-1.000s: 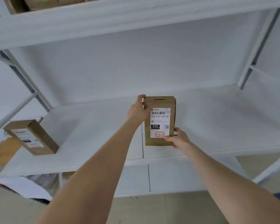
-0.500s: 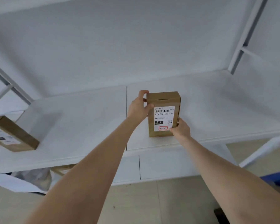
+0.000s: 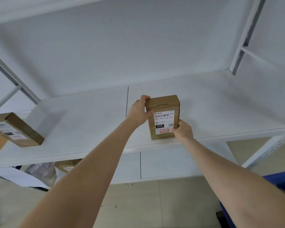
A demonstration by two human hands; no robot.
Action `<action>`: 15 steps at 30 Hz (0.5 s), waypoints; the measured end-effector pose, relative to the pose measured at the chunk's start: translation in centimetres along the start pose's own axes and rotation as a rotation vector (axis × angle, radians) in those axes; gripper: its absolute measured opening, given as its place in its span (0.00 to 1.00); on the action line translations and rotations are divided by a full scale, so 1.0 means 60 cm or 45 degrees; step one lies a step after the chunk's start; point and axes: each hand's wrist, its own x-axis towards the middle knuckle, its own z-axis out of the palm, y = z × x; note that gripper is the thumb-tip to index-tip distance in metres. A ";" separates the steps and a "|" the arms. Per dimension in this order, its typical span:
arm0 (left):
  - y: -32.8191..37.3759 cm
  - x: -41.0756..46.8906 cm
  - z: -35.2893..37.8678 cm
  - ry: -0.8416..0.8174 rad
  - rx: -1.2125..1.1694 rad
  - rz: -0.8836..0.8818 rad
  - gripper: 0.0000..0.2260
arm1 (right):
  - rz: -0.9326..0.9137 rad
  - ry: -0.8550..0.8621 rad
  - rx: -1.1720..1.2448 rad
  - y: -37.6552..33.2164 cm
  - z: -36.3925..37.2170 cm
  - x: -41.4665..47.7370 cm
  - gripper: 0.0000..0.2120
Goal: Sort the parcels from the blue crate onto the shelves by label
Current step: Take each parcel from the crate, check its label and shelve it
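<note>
The parcel (image 3: 163, 102) stands upright on the white shelf (image 3: 89, 116), close to its front edge, with its label (image 3: 164, 121) facing out (the mark in the red box looks like 5-5-7, though I can't be sure). The left hand (image 3: 138, 111) grasps the upper left corner, fingers curled over the top. The right hand (image 3: 184, 130) pinches the lower right edge. A second parcel (image 3: 18, 129) lies flat on the same shelf, well off to the left. A corner of the blue crate (image 3: 280, 180) shows low on the right.
</note>
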 end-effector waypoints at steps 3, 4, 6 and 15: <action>0.014 -0.005 0.006 0.056 0.321 0.025 0.25 | -0.039 -0.041 -0.032 -0.003 -0.010 -0.006 0.20; 0.019 -0.006 0.008 0.071 0.435 0.040 0.25 | -0.048 -0.041 -0.034 -0.006 -0.017 -0.008 0.25; 0.025 -0.008 0.014 0.099 0.643 0.099 0.26 | -0.090 0.019 -0.050 -0.016 -0.035 -0.016 0.36; 0.046 -0.017 0.044 0.147 0.903 0.225 0.30 | -0.705 0.142 -0.659 -0.082 -0.108 -0.032 0.34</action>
